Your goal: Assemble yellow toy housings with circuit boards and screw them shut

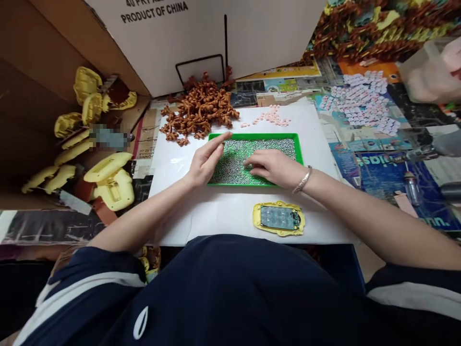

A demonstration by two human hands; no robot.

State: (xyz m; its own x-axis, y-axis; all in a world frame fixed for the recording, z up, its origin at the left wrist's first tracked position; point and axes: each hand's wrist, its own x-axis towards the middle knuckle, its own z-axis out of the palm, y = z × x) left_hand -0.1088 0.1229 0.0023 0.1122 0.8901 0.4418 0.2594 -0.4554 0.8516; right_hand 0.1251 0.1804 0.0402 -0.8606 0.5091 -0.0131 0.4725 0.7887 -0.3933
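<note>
A shallow green tray (299, 153) full of tiny silver metal pieces that look like screws (236, 173) lies on a white sheet. My left hand (206, 162) is at the tray's left edge, its fingers stretched out and nothing visible in them. Inside the tray, my right hand (275, 166) has its fingers bent down among the small pieces; anything between the fingertips is too small to make out. Closer to my body, a yellow plastic shell half (256, 216) lies with its inside up, a circuit board (277, 217) seated in it.
Brown molded parts (201, 108) are heaped behind the tray, beside small pink pieces (272, 115). A cardboard box (32, 96) on the left holds yellow shells (115, 187). On the right are white printed pieces (370, 101) and a screwdriver-like tool (411, 187).
</note>
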